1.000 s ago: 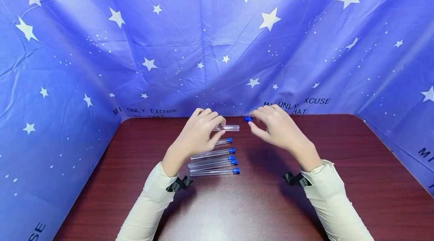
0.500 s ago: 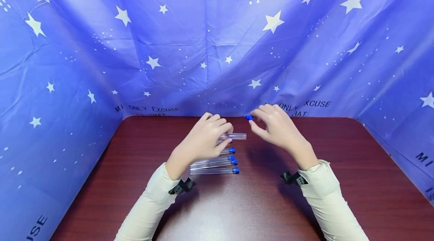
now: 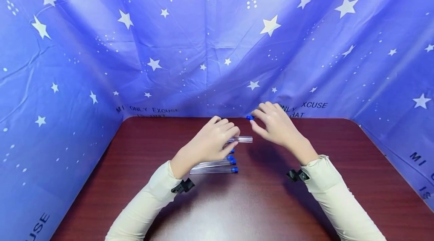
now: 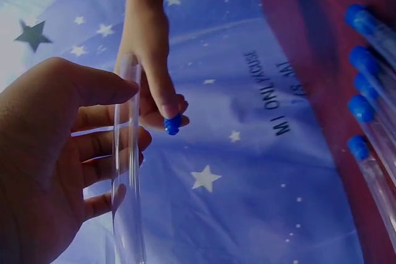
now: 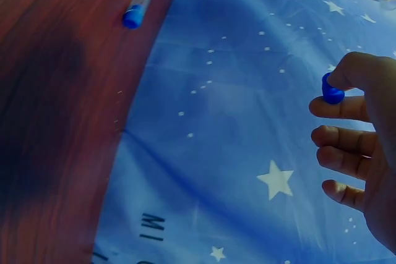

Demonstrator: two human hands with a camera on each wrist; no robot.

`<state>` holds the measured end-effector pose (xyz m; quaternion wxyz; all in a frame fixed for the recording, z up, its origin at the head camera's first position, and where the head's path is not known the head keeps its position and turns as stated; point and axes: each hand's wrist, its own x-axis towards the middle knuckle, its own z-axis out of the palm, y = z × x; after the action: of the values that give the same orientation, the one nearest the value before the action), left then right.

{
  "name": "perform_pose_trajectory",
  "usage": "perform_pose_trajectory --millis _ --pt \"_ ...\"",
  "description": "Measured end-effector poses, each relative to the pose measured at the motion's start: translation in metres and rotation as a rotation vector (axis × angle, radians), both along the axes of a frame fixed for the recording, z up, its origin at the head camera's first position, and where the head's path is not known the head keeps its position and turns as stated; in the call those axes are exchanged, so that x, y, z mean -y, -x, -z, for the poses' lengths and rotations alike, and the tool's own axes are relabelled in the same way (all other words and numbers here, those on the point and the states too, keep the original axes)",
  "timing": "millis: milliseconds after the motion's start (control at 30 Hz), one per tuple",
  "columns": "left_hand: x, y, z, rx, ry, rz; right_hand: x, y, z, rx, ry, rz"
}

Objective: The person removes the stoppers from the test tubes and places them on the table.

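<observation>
My left hand [image 3: 214,140] grips a clear, uncapped test tube [image 4: 128,171] between thumb and fingers, its open end pointing toward the right hand. Between thumb and index finger, my right hand [image 3: 276,126] pinches a small blue cap [image 5: 333,89]; the other fingers are spread and loosely bent. A short gap separates the cap from the tube in the head view. Below the left hand, several test tubes with blue caps [image 3: 235,170] lie side by side on the table, partly hidden by that hand. Their capped ends also show in the left wrist view.
The dark red wooden table [image 3: 271,203] ends at a far edge just behind the hands. A blue curtain [image 3: 203,45] with white stars and printed lettering hangs behind it and along both sides.
My left hand has moved right and slightly nearer with the tube, covering more of the capped tubes. The right hand keeps its pinch on the cap, almost still.
</observation>
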<state>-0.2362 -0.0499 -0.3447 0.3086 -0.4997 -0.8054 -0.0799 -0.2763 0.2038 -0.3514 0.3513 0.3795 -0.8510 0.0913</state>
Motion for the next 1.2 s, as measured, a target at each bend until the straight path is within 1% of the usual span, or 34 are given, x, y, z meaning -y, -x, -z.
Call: perform_pose_trajectory --millis 167,400,533,733,900,1200 --pt "0.000 -0.003 0.004 -0.014 0.054 0.007 -0.005 0.002 0.006 -0.010 -0.024 0.005" --pt "0.003 -0.007 0.010 -0.035 0.139 -0.002 -0.011 0.004 0.018 0.028 -0.071 0.023" --pt "0.003 -0.008 0.015 -0.042 0.184 -0.009 -0.013 0.004 0.025 0.041 -0.086 0.013" --pt "0.001 -0.011 0.024 -0.030 0.247 -0.005 -0.016 0.001 0.033 0.044 -0.109 0.002" --pt "0.000 -0.013 0.032 -0.013 0.301 -0.012 -0.016 0.004 0.041 0.044 -0.134 -0.006" --pt "-0.002 -0.020 0.044 -0.010 0.393 -0.016 -0.019 0.005 0.056 0.055 -0.223 -0.013"
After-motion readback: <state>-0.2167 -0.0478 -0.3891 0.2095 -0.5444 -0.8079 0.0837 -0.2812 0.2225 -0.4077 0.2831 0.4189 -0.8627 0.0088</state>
